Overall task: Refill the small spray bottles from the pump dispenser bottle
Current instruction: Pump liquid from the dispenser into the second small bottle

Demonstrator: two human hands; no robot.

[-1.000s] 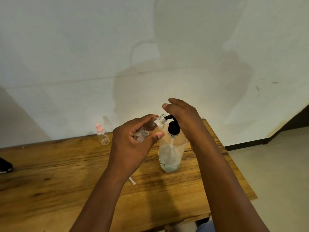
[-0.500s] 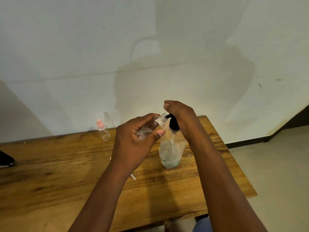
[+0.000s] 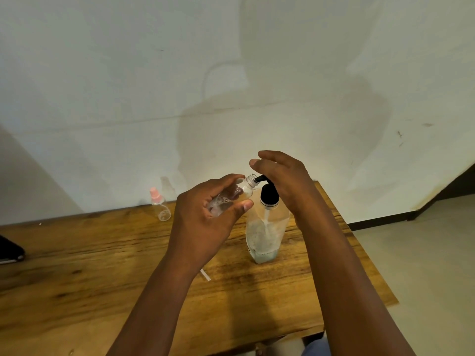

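My left hand (image 3: 205, 219) grips a small clear spray bottle (image 3: 232, 195), uncapped and tilted, with its open neck at the black spout of the pump dispenser bottle (image 3: 266, 227). That clear pump bottle stands upright on the wooden table (image 3: 77, 278) with a little liquid at its bottom. My right hand (image 3: 282, 178) rests on top of the black pump head with its fingers extended. A second small spray bottle (image 3: 159, 205) with a pink cap stands at the table's far edge near the wall.
A thin white tube (image 3: 205, 274) lies on the table below my left wrist. A dark object (image 3: 10, 250) sits at the left edge of view. The white wall rises right behind the table, and the floor opens to the right.
My right hand has risen slightly with the pump head after pressing it down. My left hand keeps the small bottle at the spout.
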